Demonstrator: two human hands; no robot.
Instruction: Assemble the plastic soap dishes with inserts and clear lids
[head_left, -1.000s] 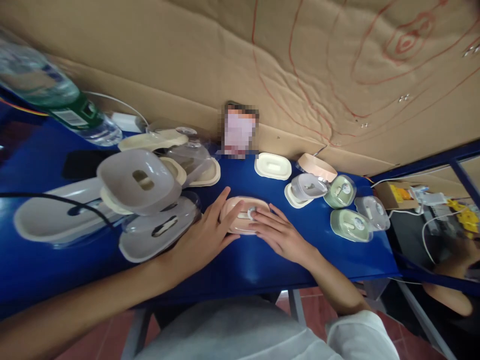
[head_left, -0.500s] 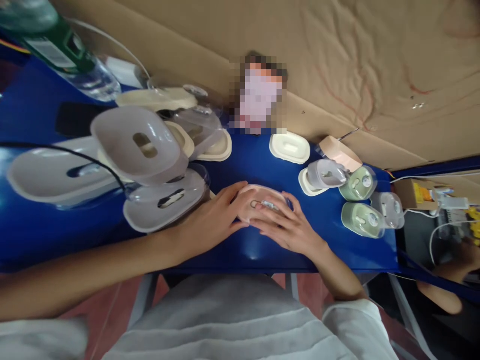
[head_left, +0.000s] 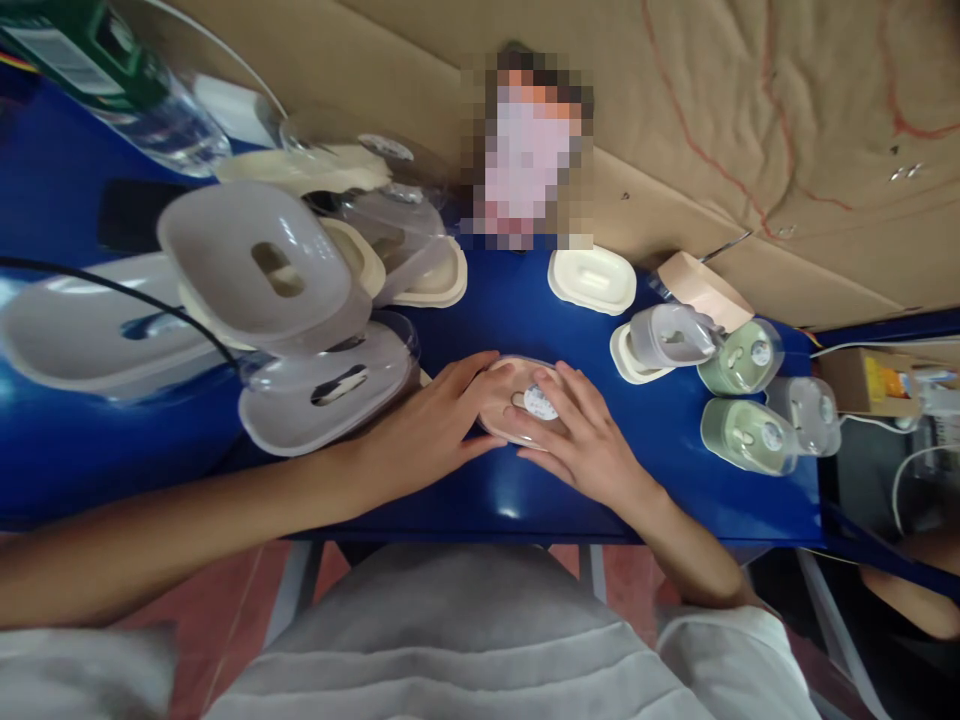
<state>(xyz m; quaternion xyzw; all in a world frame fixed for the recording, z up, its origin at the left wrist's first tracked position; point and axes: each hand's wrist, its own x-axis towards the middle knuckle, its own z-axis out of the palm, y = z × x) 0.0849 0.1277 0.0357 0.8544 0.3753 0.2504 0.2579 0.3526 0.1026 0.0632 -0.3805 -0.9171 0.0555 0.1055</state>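
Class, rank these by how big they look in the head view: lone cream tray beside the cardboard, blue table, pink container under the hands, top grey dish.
1. Blue table
2. Top grey dish
Unranked: cream tray and pink container look alike; the latter is partly covered.

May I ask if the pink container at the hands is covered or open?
Covered: a clear lid with a white sticker overlies the pink container, beneath left hand and right hand.

A: "You're wearing a pale grey top [head_left: 450, 640], and soft creases are running across its front."
B: "Your loose right sleeve [head_left: 739, 660] is ending near the elbow; your left sleeve [head_left: 86, 670] is showing paler, plain fabric."
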